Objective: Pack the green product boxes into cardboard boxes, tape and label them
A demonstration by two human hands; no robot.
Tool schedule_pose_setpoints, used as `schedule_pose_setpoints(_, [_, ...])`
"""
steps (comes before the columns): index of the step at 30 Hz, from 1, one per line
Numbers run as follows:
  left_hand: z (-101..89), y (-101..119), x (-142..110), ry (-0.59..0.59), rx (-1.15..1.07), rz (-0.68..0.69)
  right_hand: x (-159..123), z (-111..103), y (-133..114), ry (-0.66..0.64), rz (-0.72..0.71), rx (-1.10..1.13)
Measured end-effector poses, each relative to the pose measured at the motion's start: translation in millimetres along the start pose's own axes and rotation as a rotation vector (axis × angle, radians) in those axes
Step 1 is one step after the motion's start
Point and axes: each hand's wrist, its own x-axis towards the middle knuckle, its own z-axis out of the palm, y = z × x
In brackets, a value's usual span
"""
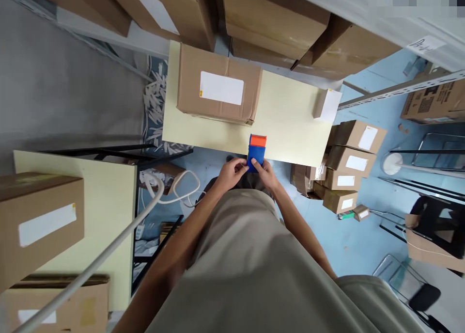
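A blue tape dispenser (256,154) with an orange serrated end is held in front of my body, just off the near edge of the pale yellow table (290,124). My right hand (268,174) grips its lower right side, thumb laid over the blue part. At its lower left, my left hand (232,172) is closed in a pinch; whatever lies between those fingertips is too small to make out. Beyond the dispenser, a closed cardboard box (220,88) with a white label rests on the table. Neither hand touches the box.
A small white box (327,105) stands at the table's right end. Cardboard boxes (276,20) fill the shelf beyond. Several labelled cartons (347,161) are stacked on the floor at right. On the left, another table (105,216) carries boxes, with a white pole (109,250) crossing in front.
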Motion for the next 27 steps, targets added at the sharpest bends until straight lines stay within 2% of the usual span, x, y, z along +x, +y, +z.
schedule_pose_setpoints(4, [-6.4,-4,-14,-0.041,-0.012,-0.034,-17,-2,10,-0.032,-0.023,-0.079])
schedule_pose_setpoints(8, [-24.7,1,-16,0.066,-0.139,-0.123,-32,-5,16,-0.154,-0.001,-0.128])
schedule_pose_setpoints(10, [-36.7,5,-13,0.066,-0.207,-0.165,-40,-7,17,-0.223,0.0,-0.185])
schedule_pose_setpoints(14, [-54.3,11,-8,-0.039,-0.258,-0.202,-54,-13,15,-0.336,-0.019,-0.31])
schedule_pose_setpoints(20, [-59.8,12,-9,-0.178,-0.264,-0.198,-66,-19,7,-0.446,-0.026,-0.41])
schedule_pose_setpoints(24, [-59.5,5,-8,-0.262,-0.214,-0.153,-68,-23,1,-0.459,0.002,-0.478])
schedule_pose_setpoints(27, [-57.1,-3,-4,-0.257,-0.16,-0.082,-66,-24,-1,-0.402,0.011,-0.496])
